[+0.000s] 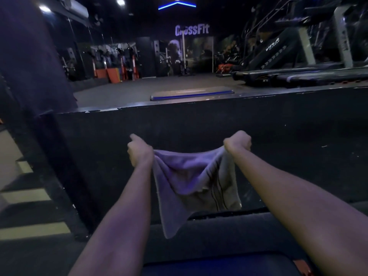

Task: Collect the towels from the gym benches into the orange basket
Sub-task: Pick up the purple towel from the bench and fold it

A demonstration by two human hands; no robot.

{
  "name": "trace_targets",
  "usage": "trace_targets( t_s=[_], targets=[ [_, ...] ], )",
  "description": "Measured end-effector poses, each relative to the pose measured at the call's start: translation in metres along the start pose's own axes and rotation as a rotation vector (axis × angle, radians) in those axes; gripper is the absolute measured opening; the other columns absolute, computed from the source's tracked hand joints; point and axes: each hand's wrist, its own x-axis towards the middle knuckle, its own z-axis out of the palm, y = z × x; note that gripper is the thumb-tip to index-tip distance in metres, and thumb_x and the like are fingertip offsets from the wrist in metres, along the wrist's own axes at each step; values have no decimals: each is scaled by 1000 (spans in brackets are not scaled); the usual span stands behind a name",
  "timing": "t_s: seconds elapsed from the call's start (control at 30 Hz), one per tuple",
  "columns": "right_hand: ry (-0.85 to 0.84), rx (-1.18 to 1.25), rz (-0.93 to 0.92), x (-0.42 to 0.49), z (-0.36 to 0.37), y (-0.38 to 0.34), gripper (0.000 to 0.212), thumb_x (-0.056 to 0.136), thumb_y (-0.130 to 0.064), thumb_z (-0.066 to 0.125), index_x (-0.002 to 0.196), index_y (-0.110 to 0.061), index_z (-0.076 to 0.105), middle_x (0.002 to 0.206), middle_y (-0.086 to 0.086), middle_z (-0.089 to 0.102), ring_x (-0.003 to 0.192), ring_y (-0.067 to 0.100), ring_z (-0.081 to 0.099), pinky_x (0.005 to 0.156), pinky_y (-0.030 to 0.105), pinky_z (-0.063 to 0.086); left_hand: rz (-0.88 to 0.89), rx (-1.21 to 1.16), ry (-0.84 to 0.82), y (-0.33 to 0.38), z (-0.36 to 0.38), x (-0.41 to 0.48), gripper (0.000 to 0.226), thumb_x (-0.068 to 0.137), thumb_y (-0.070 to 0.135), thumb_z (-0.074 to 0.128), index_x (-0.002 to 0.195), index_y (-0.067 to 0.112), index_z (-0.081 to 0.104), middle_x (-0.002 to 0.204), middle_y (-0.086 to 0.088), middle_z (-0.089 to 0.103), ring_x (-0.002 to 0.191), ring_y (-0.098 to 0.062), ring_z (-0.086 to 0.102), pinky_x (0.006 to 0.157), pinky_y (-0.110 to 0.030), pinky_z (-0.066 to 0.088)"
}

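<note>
A pale grey towel [191, 182] with thin dark stripes hangs in the air in front of me. My left hand [137, 151] grips its upper left corner. My right hand [238, 143] grips its upper right corner. The cloth sags in the middle between the two hands and a long corner droops down on the left side. Below it lies the dark padded bench [219, 263]. No orange basket shows in this view.
A low black wall [199, 120] stands right in front of me. Beyond it lie a step platform [191, 94] on the dark floor, treadmills [298, 72] at the right and orange racks [115, 70] at the far left. Yellow-edged stairs [25, 196] descend at left.
</note>
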Motion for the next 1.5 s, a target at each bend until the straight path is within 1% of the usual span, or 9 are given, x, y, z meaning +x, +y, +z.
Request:
trace_targets(
  t_s=[0.1, 0.2, 0.27, 0.5, 0.63, 0.77, 0.97, 1.23, 1.5],
  targets=[
    [-207, 94, -138, -15, 13, -18, 24, 82, -21, 74, 99, -4, 68, 103, 13, 69, 93, 29, 69, 80, 41, 60, 115, 17, -243, 23, 9, -6, 29, 81, 7, 57, 110, 9, 52, 115, -18, 61, 98, -38, 66, 77, -42, 58],
    [-381, 260, -311, -30, 22, -28, 12, 84, -22, 74, 82, -14, 66, 98, 9, 69, 89, 22, 69, 79, 37, 60, 241, -119, -489, 43, 15, -19, 20, 85, 6, 58, 100, 14, 48, 104, -14, 56, 59, -30, 71, 48, -37, 58],
    [-515, 305, -388, -36, 25, -30, 10, 85, -21, 73, 85, -14, 65, 96, 9, 72, 86, 20, 72, 76, 38, 62, 276, -184, -618, 55, 14, -28, 20, 89, 6, 58, 102, 14, 45, 102, -19, 57, 49, -27, 69, 42, -32, 55],
    [-915, 291, -540, -42, 11, -32, 25, 89, -7, 65, 114, -9, 63, 105, 11, 73, 97, 20, 73, 84, 36, 61, 383, -189, -803, 67, 7, -26, 19, 97, 12, 48, 110, 20, 38, 98, -25, 58, 57, -31, 72, 52, -38, 59],
    [-879, 289, -578, -41, 11, -25, 32, 81, -5, 72, 110, -15, 65, 102, 6, 74, 94, 14, 73, 81, 32, 61, 329, -240, -946, 65, -3, -25, 36, 92, -3, 41, 117, 22, 36, 87, -20, 61, 78, -38, 72, 68, -50, 60],
    [-747, 328, -663, -41, 23, -18, 17, 80, -8, 71, 93, -17, 70, 87, 4, 76, 82, 11, 70, 77, 34, 57, 481, -171, -708, 41, -1, -14, 34, 83, 2, 51, 111, 14, 38, 87, -8, 59, 75, -25, 61, 65, -42, 58],
    [-734, 490, -639, -48, 14, -39, 25, 77, 5, 50, 77, -13, 67, 77, 5, 65, 72, 13, 59, 68, 29, 48, 407, 144, -981, -20, 12, -24, 69, 65, 25, 79, 116, 22, 33, 106, -6, 63, 93, -21, 66, 70, -37, 58],
    [-443, 215, -501, -25, 28, -22, 18, 86, -12, 52, 86, -16, 70, 86, 4, 68, 83, 19, 63, 65, 25, 44, 486, 286, -589, -56, 6, -10, 24, 74, 5, 54, 91, 18, 65, 94, -11, 71, 90, -27, 66, 67, -22, 42],
    [-588, 113, -446, -50, 84, 22, 22, 76, -7, 45, 74, -22, 61, 83, 11, 70, 77, 29, 70, 68, 39, 61, 341, 282, -301, -99, -22, -11, 22, 72, 18, 49, 79, 27, 68, 77, -4, 71, 76, -26, 67, 67, -32, 55]
  ],
)
